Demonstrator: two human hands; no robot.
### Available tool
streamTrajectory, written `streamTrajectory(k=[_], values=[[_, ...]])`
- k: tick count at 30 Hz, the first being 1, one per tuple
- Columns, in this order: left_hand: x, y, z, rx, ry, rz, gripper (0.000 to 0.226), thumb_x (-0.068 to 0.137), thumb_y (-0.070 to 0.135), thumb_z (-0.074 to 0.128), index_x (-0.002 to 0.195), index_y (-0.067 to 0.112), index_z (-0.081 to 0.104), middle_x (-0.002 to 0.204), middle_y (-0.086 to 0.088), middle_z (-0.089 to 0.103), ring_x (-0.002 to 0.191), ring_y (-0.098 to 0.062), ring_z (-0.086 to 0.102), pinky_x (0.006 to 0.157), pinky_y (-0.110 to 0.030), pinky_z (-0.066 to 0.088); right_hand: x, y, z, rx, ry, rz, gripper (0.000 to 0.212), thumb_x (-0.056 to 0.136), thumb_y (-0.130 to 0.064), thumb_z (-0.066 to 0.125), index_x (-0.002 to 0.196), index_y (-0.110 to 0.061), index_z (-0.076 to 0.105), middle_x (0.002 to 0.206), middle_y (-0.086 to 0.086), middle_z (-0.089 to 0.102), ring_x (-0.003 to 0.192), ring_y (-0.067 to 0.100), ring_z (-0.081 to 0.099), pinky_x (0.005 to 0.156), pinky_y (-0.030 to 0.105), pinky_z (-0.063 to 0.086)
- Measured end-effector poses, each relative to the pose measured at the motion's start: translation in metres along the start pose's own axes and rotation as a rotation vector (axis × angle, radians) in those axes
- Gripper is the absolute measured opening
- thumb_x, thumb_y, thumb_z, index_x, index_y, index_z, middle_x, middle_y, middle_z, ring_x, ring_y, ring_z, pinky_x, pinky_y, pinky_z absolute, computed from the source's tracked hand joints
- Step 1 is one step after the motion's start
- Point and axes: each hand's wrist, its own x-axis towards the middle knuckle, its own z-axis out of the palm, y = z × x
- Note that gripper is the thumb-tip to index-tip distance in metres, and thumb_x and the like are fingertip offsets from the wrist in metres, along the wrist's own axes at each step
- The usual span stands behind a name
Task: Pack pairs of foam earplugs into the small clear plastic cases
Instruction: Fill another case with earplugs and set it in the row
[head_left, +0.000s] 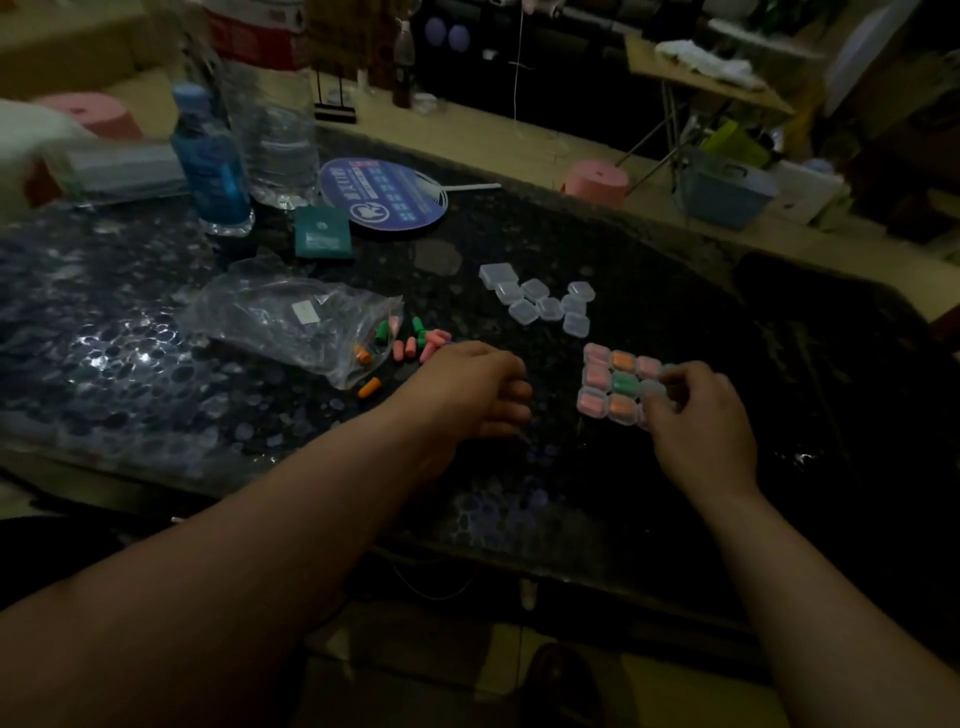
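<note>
Loose pink and green foam earplugs (428, 345) are lying just past the left hand (467, 387); I cannot tell what its curled grip is holding. The right hand (701, 421) is pinching a small clear plastic case (653, 391).

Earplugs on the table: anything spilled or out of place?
Loose earplugs lie spilled at the plastic bag's open mouth; one orange earplug sits apart, nearer the table edge. Filled cases form a tidy grid.

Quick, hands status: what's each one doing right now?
Left hand: fingers curled, beside the loose earplugs; cannot tell if it holds anything.
Right hand: pinching a case at the edge of the filled cases.
</note>
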Motion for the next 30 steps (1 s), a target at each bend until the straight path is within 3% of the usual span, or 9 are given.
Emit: streamTrajectory(k=[4,7,13,18,21,24,28,30], values=[[0.0,0.006,-0.006,-0.018,0.004,0.014,0.021,0.104,0.019,0.053,0.117,0.008,0.065,0.112,-0.02,0.073,0.09,-0.029,0.069,0.09,-0.043,0.059,0.019,-0.03,0.01,0.011,-0.051,-0.044,0.02,0.1,-0.036,0.063,0.116,-0.025,0.067,0.117,0.003,0.065,0.104,0.025,0.065,0.087,0.044,0.057],[-0.002,0.009,-0.007,-0.071,-0.016,0.018,0.022,0.104,0.014,0.052,0.121,0.004,0.063,0.101,-0.016,0.066,0.088,-0.029,0.062,0.083,-0.039,0.052,0.044,-0.058,0.022,-0.109,-0.147,-0.092,0.028,0.096,-0.037,0.062,0.121,-0.026,0.067,0.121,0.004,0.067,0.111,0.029,0.066,0.092,0.048,0.057],[-0.001,0.011,-0.012,-0.123,0.003,0.039,0.014,0.103,0.011,0.051,0.105,0.006,0.063,0.096,-0.017,0.063,0.086,-0.03,0.059,0.081,-0.041,0.048,0.07,-0.09,0.044,-0.348,-0.337,-0.117,0.045,0.098,-0.023,0.056,0.142,-0.026,0.057,0.14,0.009,0.062,0.129,0.038,0.057,0.104,0.052,0.048],[0.002,0.014,-0.019,-0.119,0.04,0.067,0.012,0.102,0.013,0.053,0.107,0.007,0.063,0.093,-0.016,0.065,0.083,-0.03,0.062,0.067,-0.034,0.052,0.07,-0.098,0.056,-0.443,-0.373,-0.121,0.03,0.097,-0.018,0.051,0.124,-0.023,0.062,0.131,0.01,0.065,0.127,0.036,0.057,0.104,0.047,0.042],[0.003,0.013,-0.023,-0.086,0.052,0.065,0.016,0.101,0.017,0.055,0.109,0.008,0.067,0.098,-0.016,0.072,0.084,-0.029,0.069,0.078,-0.04,0.061,0.063,-0.101,0.056,-0.522,-0.278,-0.202,0.026,0.101,-0.026,0.055,0.124,-0.022,0.065,0.129,0.008,0.066,0.125,0.034,0.057,0.102,0.046,0.042],[0.002,0.013,-0.021,-0.073,0.056,0.063,0.02,0.102,0.017,0.055,0.114,0.006,0.067,0.1,-0.016,0.072,0.084,-0.029,0.069,0.076,-0.037,0.059,0.05,-0.105,0.058,-0.505,-0.228,-0.247,0.03,0.101,-0.035,0.061,0.129,-0.023,0.063,0.131,0.008,0.065,0.125,0.033,0.057,0.102,0.047,0.043],[-0.001,0.012,-0.014,-0.07,0.058,0.059,0.022,0.101,0.015,0.055,0.116,0.004,0.066,0.104,-0.022,0.073,0.089,-0.033,0.069,0.096,-0.05,0.056,0.037,-0.113,0.057,-0.504,-0.323,-0.264,0.04,0.1,-0.04,0.058,0.139,-0.029,0.059,0.14,0.011,0.059,0.131,0.037,0.051,0.104,0.05,0.04],[-0.001,0.013,-0.014,-0.055,0.063,0.053,0.021,0.101,0.016,0.055,0.115,0.005,0.067,0.11,-0.022,0.074,0.091,-0.034,0.071,0.098,-0.05,0.056,0.033,-0.115,0.053,-0.5,-0.373,-0.266,0.037,0.1,-0.04,0.056,0.136,-0.031,0.061,0.138,0.011,0.061,0.13,0.038,0.052,0.104,0.05,0.039]])
